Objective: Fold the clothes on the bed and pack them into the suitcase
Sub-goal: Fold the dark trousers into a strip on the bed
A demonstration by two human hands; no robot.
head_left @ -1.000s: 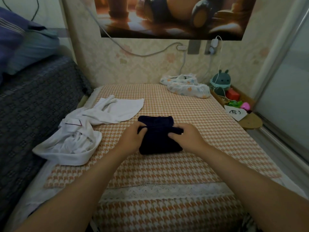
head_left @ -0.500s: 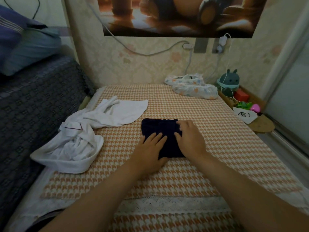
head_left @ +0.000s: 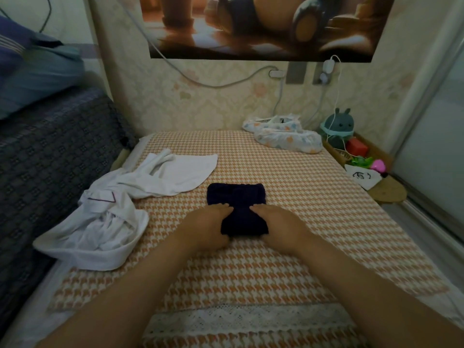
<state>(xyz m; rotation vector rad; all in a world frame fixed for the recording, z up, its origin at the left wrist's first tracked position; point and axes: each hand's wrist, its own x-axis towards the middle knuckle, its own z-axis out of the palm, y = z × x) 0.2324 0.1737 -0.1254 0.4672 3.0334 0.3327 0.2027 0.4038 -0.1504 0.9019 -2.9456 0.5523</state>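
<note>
Premises were a home bedroom: a bed (head_left: pixel 288 222) stood against wallpaper (head_left: pixel 226 106), with pillows (head_left: pixel 37 71) and a poster (head_left: pixel 263 26).

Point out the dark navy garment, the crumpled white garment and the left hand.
dark navy garment (head_left: pixel 236 194): head view, on its far, flat part.
white garment (head_left: pixel 100 227): head view, on its bunched near part.
left hand (head_left: pixel 207 226): head view, on the back of the hand.

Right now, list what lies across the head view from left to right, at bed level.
Crumpled white garment → left hand → folded navy garment → right hand → teal eared toy → pink toy.
</note>
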